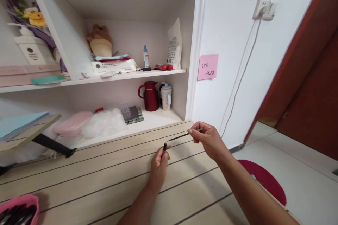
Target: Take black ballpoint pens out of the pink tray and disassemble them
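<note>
My left hand (158, 163) is closed around a short dark tube that looks like a pen barrel (165, 146), its upper end sticking up above the thumb. Between the thumb and fingertips of my right hand (207, 137) is a thin dark stick that looks like a pen refill (179, 136). It points left, with its tip close to the top of the barrel; whether they touch I cannot tell. Both hands are above the wood-slat table (111, 182). Most of the barrel is hidden by my left fingers.
A pink basket (37, 205) of dark pens stands at the lower left. Behind it is a small raised stand (49, 123) with blue papers. White shelves (126, 74) at the back hold a red jug (151, 96), a cup (166, 97) and white fluff (104, 123). A round red mat (264, 179) lies on the floor.
</note>
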